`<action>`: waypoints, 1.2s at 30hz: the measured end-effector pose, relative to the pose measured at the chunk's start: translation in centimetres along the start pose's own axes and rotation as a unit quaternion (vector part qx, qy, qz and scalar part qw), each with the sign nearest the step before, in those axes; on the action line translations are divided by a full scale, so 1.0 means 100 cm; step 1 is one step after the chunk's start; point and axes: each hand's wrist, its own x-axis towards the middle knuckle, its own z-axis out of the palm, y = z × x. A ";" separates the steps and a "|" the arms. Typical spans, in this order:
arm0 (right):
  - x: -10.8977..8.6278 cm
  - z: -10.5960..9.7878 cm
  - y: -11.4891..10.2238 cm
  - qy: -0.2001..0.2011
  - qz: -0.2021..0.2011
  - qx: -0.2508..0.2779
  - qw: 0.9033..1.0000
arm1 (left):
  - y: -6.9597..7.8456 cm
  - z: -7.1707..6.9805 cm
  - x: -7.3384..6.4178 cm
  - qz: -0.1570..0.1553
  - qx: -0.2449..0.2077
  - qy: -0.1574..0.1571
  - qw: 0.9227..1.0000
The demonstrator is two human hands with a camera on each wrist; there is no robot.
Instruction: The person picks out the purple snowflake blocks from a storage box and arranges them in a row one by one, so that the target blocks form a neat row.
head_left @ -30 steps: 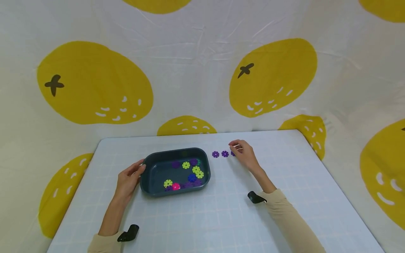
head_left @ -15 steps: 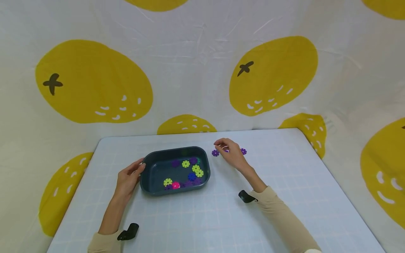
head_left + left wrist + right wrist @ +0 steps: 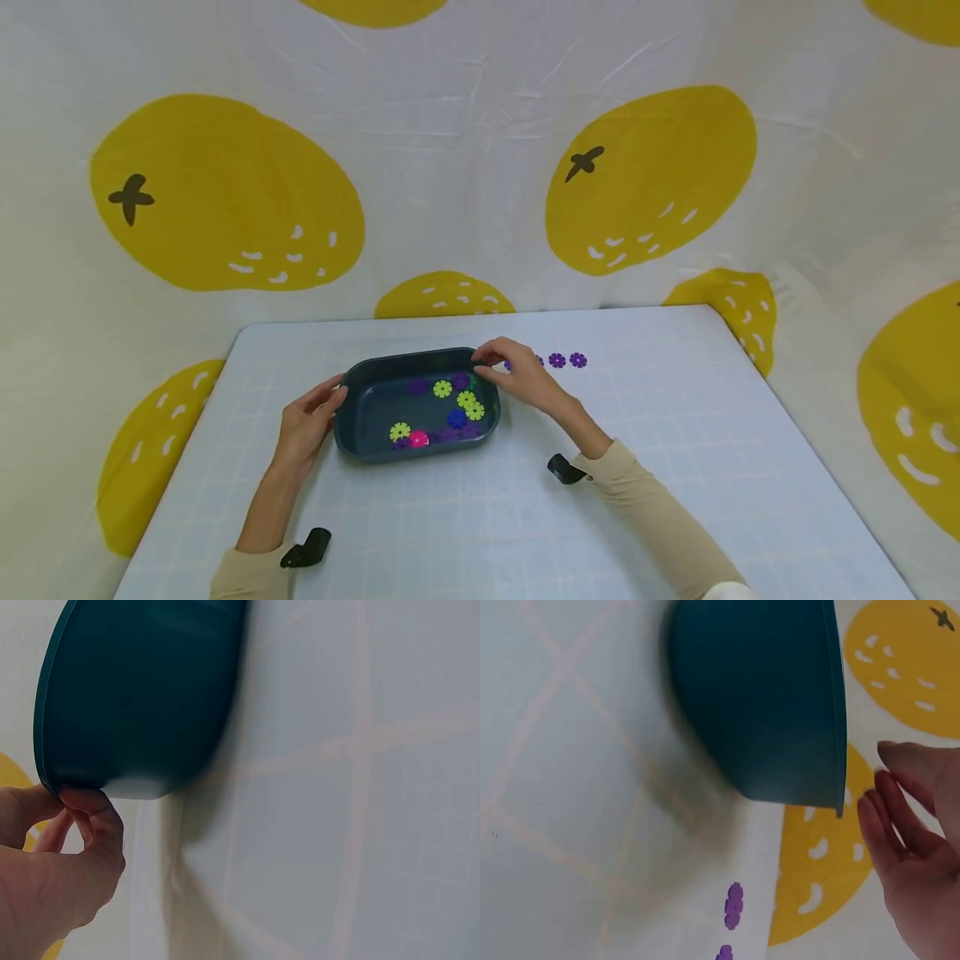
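At its left end, the dark teal plastic basin (image 3: 375, 454) is pinched at the rim by my left hand (image 3: 306, 425). The left wrist view shows thumb and fingers (image 3: 91, 814) meeting on that rim. Inside lie several flower-shaped plastic discs: yellow-green discs (image 3: 442, 389), a blue disc (image 3: 457, 418), a pink disc (image 3: 418, 439) and purple ones. My right hand (image 3: 517, 375) hovers at the basin's right rim, fingers loosely bent, thumb and fingertips apart. The right wrist view shows nothing between them. Purple flower discs (image 3: 577, 359) form a row right of the basin, partly hidden by this hand.
A white table (image 3: 465, 525) with a faint grid carries everything. Its far edge meets a white cloth backdrop (image 3: 465, 167) printed with big yellow fruits. Black wrist cameras (image 3: 307, 547) sit at both cuffs.
My right hand has moved left along the row of purple discs to the basin's right rim, uncovering discs at the row's right end. My left hand keeps its hold on the basin.
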 end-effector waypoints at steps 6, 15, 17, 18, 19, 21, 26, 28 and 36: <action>0.003 0.013 -0.005 -0.073 -0.042 -0.006 0.996 | 0.001 0.000 -0.001 -0.002 0.008 0.003 1.000; 0.010 0.033 -0.013 -0.153 -0.084 -0.021 0.984 | -0.001 -0.001 0.001 -0.003 0.005 0.004 1.000; 0.011 0.037 -0.015 -0.167 -0.088 -0.026 0.982 | -0.001 -0.001 0.001 -0.002 0.002 0.004 1.000; 0.012 0.039 -0.016 -0.173 -0.090 -0.028 0.980 | -0.001 -0.001 0.001 -0.002 0.002 0.005 1.000; 0.012 0.041 -0.017 -0.180 -0.090 -0.032 0.979 | -0.001 -0.001 0.001 -0.001 0.005 0.006 1.000; 0.013 0.046 -0.018 -0.191 -0.089 -0.046 0.976 | -0.001 -0.001 0.001 0.000 0.005 0.008 1.000; 0.012 0.054 -0.021 -0.214 -0.081 -0.083 0.970 | -0.001 0.001 0.000 0.005 0.008 0.008 1.000; 0.012 0.058 -0.021 -0.222 -0.076 -0.091 0.968 | -0.001 0.001 0.000 0.006 0.008 0.008 1.000; 0.012 0.068 -0.022 -0.243 -0.055 -0.091 0.964 | -0.004 0.000 -0.001 0.009 -0.026 -0.002 1.000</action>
